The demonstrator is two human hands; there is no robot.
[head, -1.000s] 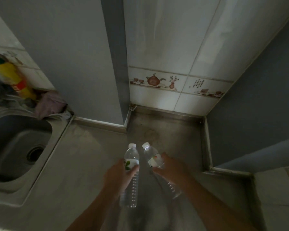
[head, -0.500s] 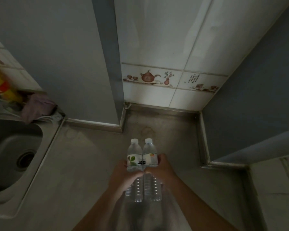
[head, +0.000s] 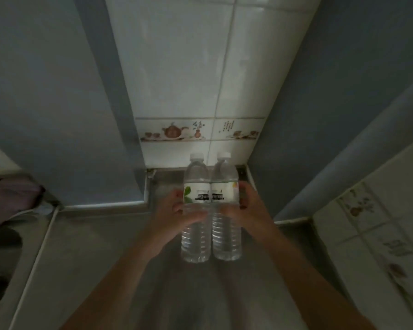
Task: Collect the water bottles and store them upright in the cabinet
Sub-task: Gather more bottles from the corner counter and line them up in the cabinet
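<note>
Above the grey counter (head: pixel 86 246), the left hand (head: pixel 174 215) is wrapped around the left bottle (head: pixel 196 210) and the right hand (head: pixel 246 208) around the right bottle (head: pixel 225 208). Both bottles are upright, side by side and touching, with white caps. Behind them is the tiled wall (head: pixel 191 75).

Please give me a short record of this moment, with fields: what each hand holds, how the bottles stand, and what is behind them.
left hand: holds the left bottle around its middle
right hand: holds the right bottle around its middle
bottles: upright, side by side, pressed together, white caps on, clear water inside
under them: grey counter
behind them: white wall tiles with a teapot border
cabinet: cannot tell
</note>
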